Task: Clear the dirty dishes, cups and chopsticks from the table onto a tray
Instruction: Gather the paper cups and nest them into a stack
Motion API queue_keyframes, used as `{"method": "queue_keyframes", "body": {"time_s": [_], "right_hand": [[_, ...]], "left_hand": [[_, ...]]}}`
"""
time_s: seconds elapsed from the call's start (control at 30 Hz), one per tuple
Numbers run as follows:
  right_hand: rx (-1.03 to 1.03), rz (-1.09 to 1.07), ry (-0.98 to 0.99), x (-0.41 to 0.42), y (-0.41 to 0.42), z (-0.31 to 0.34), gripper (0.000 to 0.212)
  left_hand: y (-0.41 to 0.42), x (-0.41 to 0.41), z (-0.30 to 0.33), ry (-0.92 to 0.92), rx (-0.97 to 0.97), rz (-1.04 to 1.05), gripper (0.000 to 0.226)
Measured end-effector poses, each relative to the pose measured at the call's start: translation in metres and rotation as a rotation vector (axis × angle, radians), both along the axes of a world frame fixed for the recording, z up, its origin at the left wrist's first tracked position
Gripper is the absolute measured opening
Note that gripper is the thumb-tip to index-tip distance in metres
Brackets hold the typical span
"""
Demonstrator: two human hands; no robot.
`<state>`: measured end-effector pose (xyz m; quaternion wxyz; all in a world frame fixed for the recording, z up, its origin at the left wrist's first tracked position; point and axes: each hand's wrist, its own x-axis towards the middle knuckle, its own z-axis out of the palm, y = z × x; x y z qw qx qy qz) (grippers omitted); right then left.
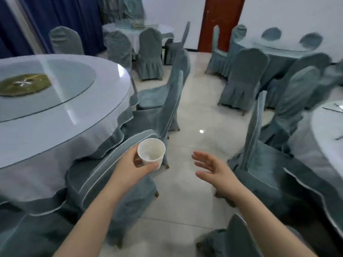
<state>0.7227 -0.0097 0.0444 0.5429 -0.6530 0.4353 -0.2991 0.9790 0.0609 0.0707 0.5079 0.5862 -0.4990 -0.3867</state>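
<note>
My left hand grips a white paper cup from below and the side, holding it upright over the back of a covered chair. The cup looks empty inside. My right hand hovers open beside it over the floor aisle, fingers spread and holding nothing. On the round table at the right edge lie thin dark chopsticks. No tray is in view.
A large round table with a glass turntable stands at my left. Blue-green covered chairs line both sides of a tiled aisle. More tables and chairs stand further back, near a red door.
</note>
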Motion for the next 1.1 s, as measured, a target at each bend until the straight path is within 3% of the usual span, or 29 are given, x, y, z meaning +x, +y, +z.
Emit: {"method": "queue_keyframes", "body": {"time_s": [0.23,0.57,0.87,1.1], "right_hand": [[-0.036,-0.427,-0.008,-0.082,-0.085,-0.005,0.048],[-0.095,-0.832,0.027,-0.202,-0.213,-0.008,0.043],[-0.049,-1.258,0.096,-0.273,-0.279,-0.007,0.035],[-0.009,-1.445,0.073,-0.315,-0.318,-0.008,0.032]], "left_hand": [[-0.183,-0.057,-0.007,-0.018,0.02,-0.331,0.048],[-0.407,-0.208,0.013,-0.017,-0.003,-0.673,0.052],[-0.549,-0.329,0.008,0.04,-0.008,-0.948,0.044],[-0.621,-0.408,0.004,-0.017,0.042,-1.116,0.047]]}}
